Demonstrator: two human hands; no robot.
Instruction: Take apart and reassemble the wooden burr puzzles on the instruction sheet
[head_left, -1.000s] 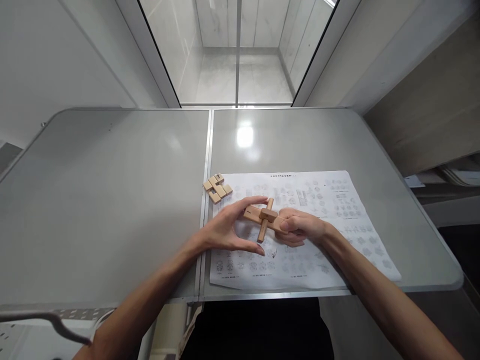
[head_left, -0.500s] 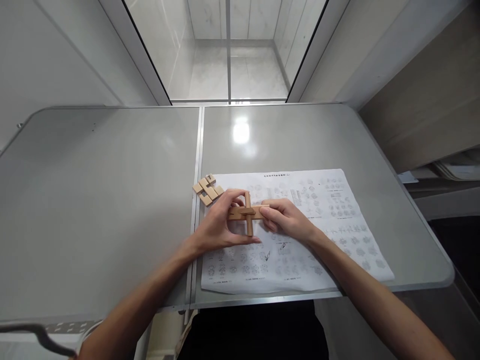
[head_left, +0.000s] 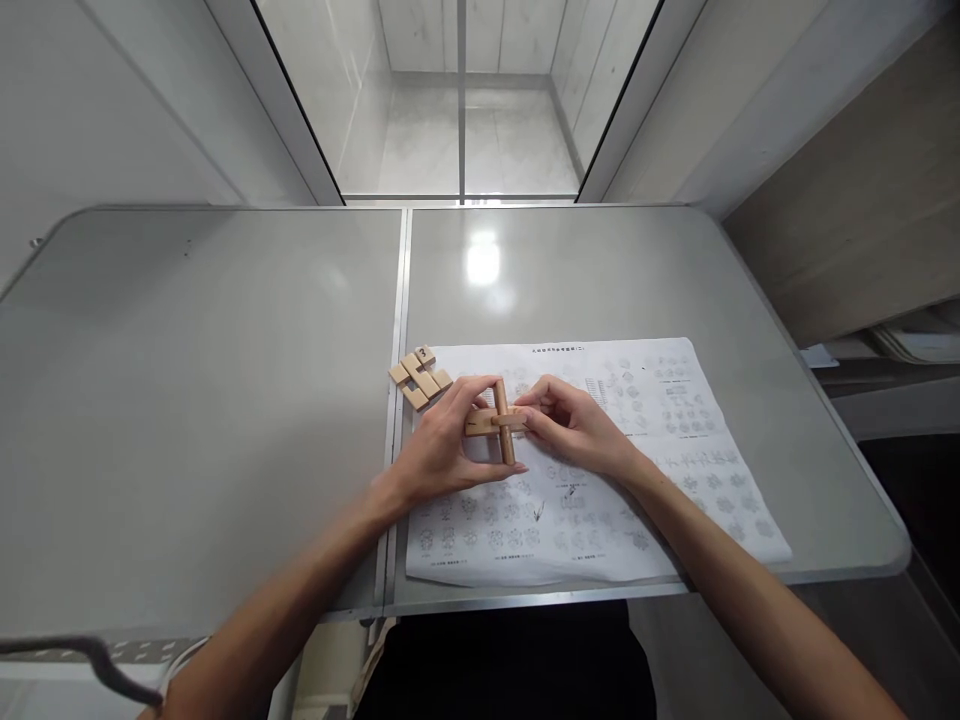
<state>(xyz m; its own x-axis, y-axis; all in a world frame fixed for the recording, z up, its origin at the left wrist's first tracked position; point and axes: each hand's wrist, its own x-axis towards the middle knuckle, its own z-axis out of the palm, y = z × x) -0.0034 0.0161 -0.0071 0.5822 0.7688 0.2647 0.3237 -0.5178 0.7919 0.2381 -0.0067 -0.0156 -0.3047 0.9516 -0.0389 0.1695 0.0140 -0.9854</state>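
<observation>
A cross-shaped wooden puzzle (head_left: 480, 423) of interlocked pieces is held above the printed sheet. My left hand (head_left: 448, 435) grips it from the left, with the upright round rod (head_left: 505, 440) spanning from index finger to thumb. From the right, my right hand (head_left: 574, 425) pinches the small tapered piece at the puzzle's middle and right end between thumb and fingers. Behind my left hand lies a cluster of flat, pale wooden pieces (head_left: 421, 377), one marked with a dark figure like a 3.
The large printed sheet (head_left: 480, 545), covered in small diagrams, lies under both hands on the grey folding table (head_left: 225, 400). A metal seam (head_left: 400, 300) divides the tabletop. Beyond the far edge stands a glass door (head_left: 461, 130); papers (head_left: 915, 335) rest on a shelf at right.
My right fingers have shifted their hold, the index finger now raised and bent. The small tapered piece at the crossing has slid or turned toward my right hand.
</observation>
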